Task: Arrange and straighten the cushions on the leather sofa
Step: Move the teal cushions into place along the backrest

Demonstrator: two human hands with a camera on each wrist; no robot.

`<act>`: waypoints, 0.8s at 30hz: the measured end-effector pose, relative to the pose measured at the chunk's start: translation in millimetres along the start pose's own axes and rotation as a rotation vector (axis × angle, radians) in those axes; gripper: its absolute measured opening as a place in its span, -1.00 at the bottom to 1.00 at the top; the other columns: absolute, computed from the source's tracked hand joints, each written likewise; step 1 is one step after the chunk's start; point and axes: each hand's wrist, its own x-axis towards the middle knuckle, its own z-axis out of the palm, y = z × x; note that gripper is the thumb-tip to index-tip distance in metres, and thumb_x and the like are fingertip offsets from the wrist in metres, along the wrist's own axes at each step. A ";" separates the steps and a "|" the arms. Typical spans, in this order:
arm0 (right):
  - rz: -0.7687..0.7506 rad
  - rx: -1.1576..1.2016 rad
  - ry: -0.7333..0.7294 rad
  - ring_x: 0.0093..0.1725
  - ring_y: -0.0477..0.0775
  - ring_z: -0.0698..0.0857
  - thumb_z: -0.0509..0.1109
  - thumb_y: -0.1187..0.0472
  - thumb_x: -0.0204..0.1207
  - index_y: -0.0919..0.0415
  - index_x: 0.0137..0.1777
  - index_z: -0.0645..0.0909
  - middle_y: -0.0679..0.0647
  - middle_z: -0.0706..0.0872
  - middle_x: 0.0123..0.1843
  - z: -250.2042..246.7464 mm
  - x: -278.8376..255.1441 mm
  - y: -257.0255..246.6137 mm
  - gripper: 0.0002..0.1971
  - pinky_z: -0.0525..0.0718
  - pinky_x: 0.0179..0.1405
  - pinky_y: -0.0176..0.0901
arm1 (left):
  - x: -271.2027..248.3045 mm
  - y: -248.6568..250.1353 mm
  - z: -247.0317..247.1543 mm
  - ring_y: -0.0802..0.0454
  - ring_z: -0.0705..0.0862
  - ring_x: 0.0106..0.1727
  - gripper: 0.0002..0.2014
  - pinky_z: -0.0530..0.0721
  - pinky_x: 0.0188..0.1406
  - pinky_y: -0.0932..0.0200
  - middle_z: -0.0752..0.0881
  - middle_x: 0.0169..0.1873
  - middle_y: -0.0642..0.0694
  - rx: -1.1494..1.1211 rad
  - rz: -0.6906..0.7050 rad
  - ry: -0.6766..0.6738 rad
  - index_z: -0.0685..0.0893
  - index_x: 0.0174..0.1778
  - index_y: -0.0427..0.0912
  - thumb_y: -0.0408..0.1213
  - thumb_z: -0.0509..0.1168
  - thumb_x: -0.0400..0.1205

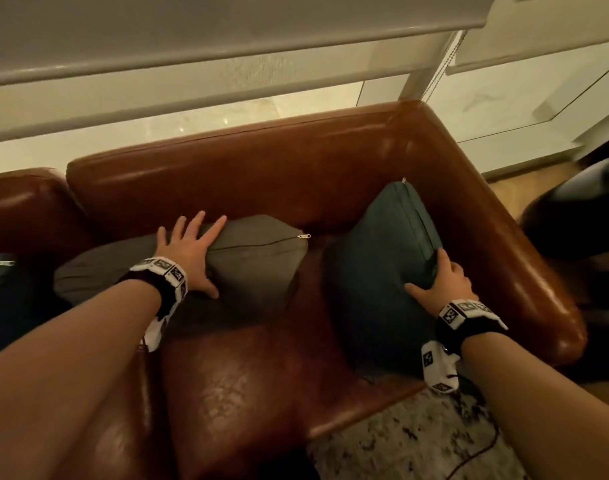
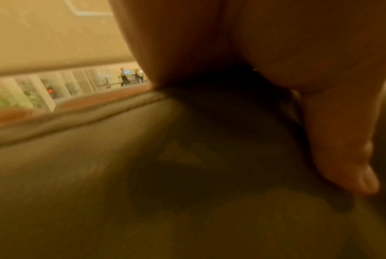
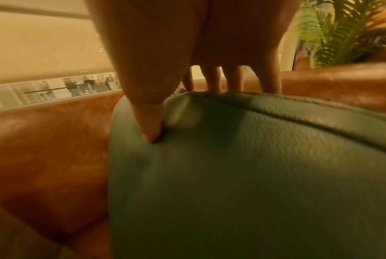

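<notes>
A grey-brown cushion (image 1: 251,261) lies against the back of the brown leather sofa (image 1: 296,161), its zipper facing up. My left hand (image 1: 188,251) rests flat on top of it with spread, straight fingers; the left wrist view shows the palm and thumb (image 2: 342,157) pressing the fabric (image 2: 99,175). A dark teal cushion (image 1: 376,265) leans in the sofa's right corner against the armrest. My right hand (image 1: 441,282) grips its near right edge, thumb (image 3: 150,126) on the front face (image 3: 254,175) and fingers (image 3: 214,78) curled over the seam behind.
The sofa's armrest (image 1: 525,265) bounds the right side; a dark rounded object (image 1: 580,216) stands beyond it. Another dark cushion (image 1: 1,289) shows at the far left. A speckled rug (image 1: 417,441) with a thin black cable lies in front. A fern (image 3: 342,29) stands behind the sofa.
</notes>
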 end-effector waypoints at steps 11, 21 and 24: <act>0.036 0.060 0.077 0.42 0.41 0.51 0.64 -0.12 0.29 -0.21 0.69 -0.09 0.23 0.37 0.55 3.8 2.3 5.0 0.13 0.59 0.27 0.43 | 24.4 -12.1 -49.9 -0.23 0.54 0.44 0.12 0.58 0.31 -0.34 0.53 0.47 -0.02 -0.080 0.076 0.041 0.10 0.59 0.43 0.26 0.60 0.15; 0.027 -0.085 0.044 0.57 0.40 0.32 0.60 -0.30 0.24 -0.20 0.70 -0.25 0.19 0.22 0.68 10.2 -3.3 6.5 0.24 0.41 0.44 0.46 | 29.2 -6.4 -11.4 -0.25 0.08 0.70 0.37 0.12 0.55 -0.54 -0.02 0.73 0.00 -0.135 0.033 -0.049 -0.26 0.64 0.37 0.42 0.55 0.08; 0.041 -0.093 0.070 0.63 0.38 0.22 0.59 -0.33 0.23 -0.21 0.70 -0.26 0.17 0.14 0.72 9.1 -13.4 1.5 0.25 0.31 0.50 0.49 | 19.6 -12.8 -18.4 -0.23 -0.06 0.73 0.36 0.03 0.57 -0.53 -0.18 0.73 0.06 -0.152 0.081 -0.031 -0.39 0.59 0.40 0.41 0.53 0.14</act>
